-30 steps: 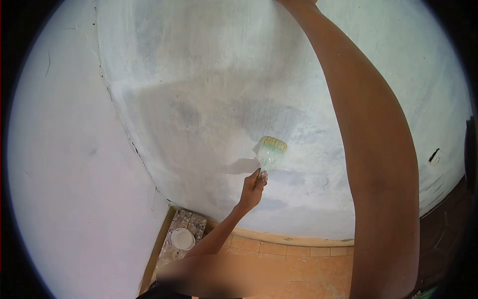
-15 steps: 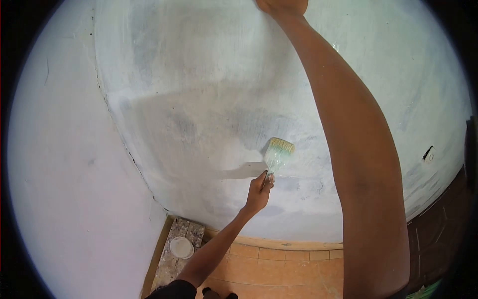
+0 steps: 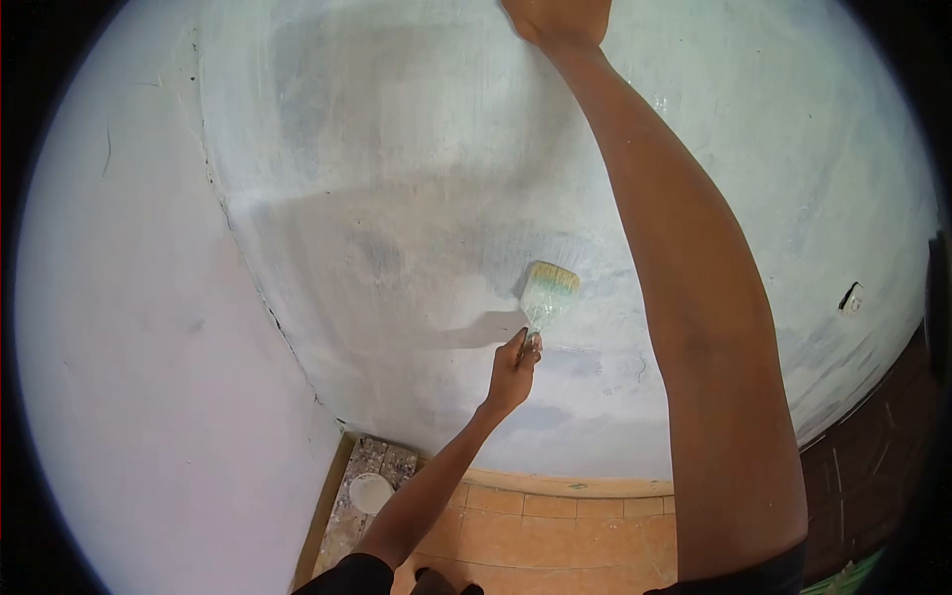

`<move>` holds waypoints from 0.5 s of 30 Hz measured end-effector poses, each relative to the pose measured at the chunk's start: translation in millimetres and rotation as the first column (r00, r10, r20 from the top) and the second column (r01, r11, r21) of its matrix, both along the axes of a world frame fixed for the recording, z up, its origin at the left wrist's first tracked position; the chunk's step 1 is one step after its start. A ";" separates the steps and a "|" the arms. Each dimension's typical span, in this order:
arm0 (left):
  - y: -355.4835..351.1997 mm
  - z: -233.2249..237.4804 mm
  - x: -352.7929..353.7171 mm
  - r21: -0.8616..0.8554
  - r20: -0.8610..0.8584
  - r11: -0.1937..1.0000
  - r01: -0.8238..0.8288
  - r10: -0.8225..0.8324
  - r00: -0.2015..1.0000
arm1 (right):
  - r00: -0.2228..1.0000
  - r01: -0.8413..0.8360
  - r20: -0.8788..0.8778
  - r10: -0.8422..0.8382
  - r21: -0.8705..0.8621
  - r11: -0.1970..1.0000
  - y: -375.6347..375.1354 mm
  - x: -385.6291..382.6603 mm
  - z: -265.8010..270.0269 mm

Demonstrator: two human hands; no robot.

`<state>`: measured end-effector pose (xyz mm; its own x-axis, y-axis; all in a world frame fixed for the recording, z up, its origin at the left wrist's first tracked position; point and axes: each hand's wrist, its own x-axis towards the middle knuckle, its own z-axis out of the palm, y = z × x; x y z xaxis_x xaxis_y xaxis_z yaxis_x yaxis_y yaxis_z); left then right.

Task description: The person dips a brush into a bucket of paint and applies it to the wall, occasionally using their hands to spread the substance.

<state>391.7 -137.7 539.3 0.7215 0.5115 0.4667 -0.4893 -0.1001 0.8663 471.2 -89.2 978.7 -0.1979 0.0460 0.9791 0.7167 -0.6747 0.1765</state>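
Note:
My left hand (image 3: 514, 372) is closed round the handle of a wide paintbrush (image 3: 549, 294), whose pale yellow bristles point up against the whitish, patchy wall (image 3: 416, 248). Whitish-green paint coats the brush's lower part. High at the top edge is my right hand (image 3: 560, 18), near the wall, with its fingers cut off by the frame. What it holds, if anything, is out of sight. My right forearm spans the right half of the view.
A white round container (image 3: 370, 493) stands on a paint-spattered board (image 3: 342, 526) at the lower left. Orange floor tiles (image 3: 535, 540) lie below. A socket opening (image 3: 851, 299) and a dark panelled door (image 3: 863, 486) are at the right.
My left hand and the brush have shifted slightly up and left in view. My right hand shows a little more of its wrist side at the top edge. The wall corner and container sit slightly further right.

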 end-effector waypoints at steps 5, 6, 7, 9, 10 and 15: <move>-1.6 44.5 5.8 -0.098 0.077 0.992 0.074 -0.067 0.995 | 0.997 0.028 0.066 -0.028 -0.001 1.000 -0.1 5.3 0.7; 1.6 47.0 10.8 -0.094 0.053 0.993 0.072 -0.067 0.996 | 0.998 0.014 0.056 -0.009 -0.094 0.995 -6.4 3.3 0.4; 2.5 46.2 14.3 -0.088 0.026 0.993 0.076 -0.074 0.997 | 0.999 0.004 0.040 0.003 -0.184 0.983 -20.5 4.2 2.6; 14.0 29.1 19.9 0.005 0.017 0.999 0.037 -0.037 0.999 | 0.999 0.028 0.024 -0.022 -0.304 0.952 -63.7 4.4 7.7; 13.8 29.5 11.7 -0.045 0.010 0.996 0.074 -0.073 0.997 | 0.995 0.056 0.089 -0.033 -0.267 0.962 -88.6 7.0 3.8; 5.4 30.9 -6.7 -0.095 0.073 0.984 0.153 -0.146 0.987 | 0.987 -0.059 0.150 0.053 0.037 0.998 -207.6 111.8 -65.9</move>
